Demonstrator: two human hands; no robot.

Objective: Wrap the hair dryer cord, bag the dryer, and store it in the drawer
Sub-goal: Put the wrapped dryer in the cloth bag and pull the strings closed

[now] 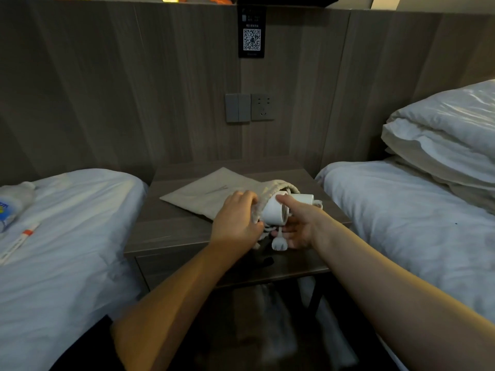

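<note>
The dryer lies half inside the bag mouth on the nightstand. The right hand clamps it, thumb above, fingers beneath. The left hand fingers curl over the bag's rim.

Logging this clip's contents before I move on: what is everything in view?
hair dryer: one, white, partly in the bag's mouth
plug: one, white, at the nightstand's front edge
bag: one, beige cloth, on the nightstand
nightstand: one, dark wood, between the beds
beds: two, white, left and right
pillows: at least two, white, on the right bed
bottle: one, clear, blue label, on the left bed
stick: one, white with orange band, on the left bed
socket: one, grey, on the wall
switch: one, grey, beside the socket
QR sign: one, black, on the wall
left grip: holds the bag's mouth
right grip: holds the hair dryer
</note>
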